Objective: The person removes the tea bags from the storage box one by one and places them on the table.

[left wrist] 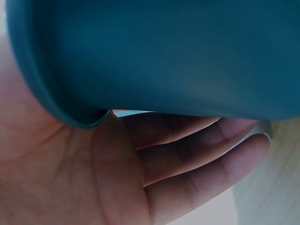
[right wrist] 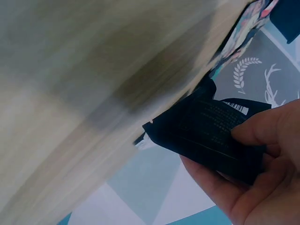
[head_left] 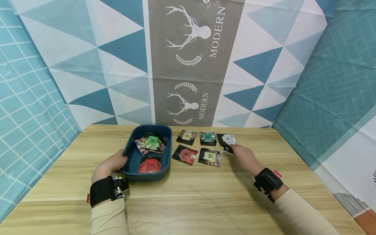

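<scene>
My left hand (head_left: 113, 161) holds the left side of a dark blue plastic bin (head_left: 167, 153); in the left wrist view its fingers (left wrist: 201, 187) lie along the bin's outer wall, thumb hidden. Inside the bin are a pile of colourful packets with a green-labelled one (head_left: 152, 141) on top and a red packet (head_left: 150, 165). My right hand (head_left: 246, 160) pinches a small black packet (right wrist: 206, 126) between thumb and fingers, its printed back and barcode showing in the right wrist view. Just beyond it lies a black-and-white packet (head_left: 228, 139).
Several more square packets lie in two rows right of the bin: a yellow-labelled one (head_left: 186, 137), a teal-labelled one (head_left: 208, 138), a red one (head_left: 185, 154) and a cream-labelled one (head_left: 210, 157). Patterned cloth (head_left: 123, 65) rises behind the wooden table (head_left: 188, 205).
</scene>
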A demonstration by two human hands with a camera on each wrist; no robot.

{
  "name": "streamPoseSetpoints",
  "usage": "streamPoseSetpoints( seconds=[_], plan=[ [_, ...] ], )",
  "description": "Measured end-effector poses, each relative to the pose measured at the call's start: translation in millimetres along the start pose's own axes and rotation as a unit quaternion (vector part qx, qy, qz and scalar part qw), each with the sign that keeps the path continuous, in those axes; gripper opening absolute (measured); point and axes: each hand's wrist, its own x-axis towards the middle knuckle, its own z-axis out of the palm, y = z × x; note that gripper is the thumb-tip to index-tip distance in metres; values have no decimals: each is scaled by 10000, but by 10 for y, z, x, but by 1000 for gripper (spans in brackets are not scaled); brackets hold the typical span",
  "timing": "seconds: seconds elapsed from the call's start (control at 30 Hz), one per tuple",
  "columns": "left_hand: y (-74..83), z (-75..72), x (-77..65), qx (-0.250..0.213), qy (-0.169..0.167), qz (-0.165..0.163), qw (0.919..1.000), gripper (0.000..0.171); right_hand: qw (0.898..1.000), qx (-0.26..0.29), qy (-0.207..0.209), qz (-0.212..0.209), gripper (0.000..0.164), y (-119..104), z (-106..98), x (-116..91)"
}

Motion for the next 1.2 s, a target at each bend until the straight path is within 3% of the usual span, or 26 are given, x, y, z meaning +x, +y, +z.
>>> streamPoseSetpoints(
  seconds=[0.3, 0.6, 0.8, 1.07, 1.2],
  plan=[
    [11, -12, -10, -12, -35, 3, 10000, 53, 9981, 371, -477, 146, 40, 0, 3, -12],
    [4, -10, -14, -119, -68, 97, 9999, 52, 9962, 430, -686, 324, 22, -28, 8, -75],
    [-8, -9, 7, -113, -57, 6, 9999, 53, 9893, 742, -1104, 605, 7, -3, 43, -84],
    [-15, -13, 11, -110, -63, 4, 9999, 53, 9780, 857, -1798, 626, 53, 28, 88, -107],
    [6, -9, 3, -101, -61, 16, 9999, 52, 9724, 941, -2041, 628, 64, 43, 72, -130]
  ],
)
